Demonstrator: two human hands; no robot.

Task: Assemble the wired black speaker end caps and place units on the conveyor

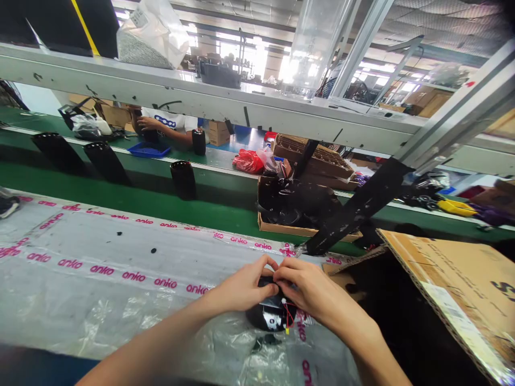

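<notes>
Both my hands meet over a small black rounded part (269, 316) with thin red and white wires, lying on a clear plastic sheet (100, 262) printed with pink "anko". My left hand (245, 287) curls round the part's left side, thumb and forefinger pinched at its top. My right hand (309, 289) covers the right side, its fingertips pinched against the left hand's. What the fingertips pinch is too small to make out.
Black cylinders (183, 179) stand on a green conveyor (132, 198) beyond the sheet. A cardboard tray of black parts (298, 206) sits ahead; a large open carton (454, 279) is at my right. A slanted black-taped post (358, 206) rises nearby. Another person's arms (161, 127) work opposite.
</notes>
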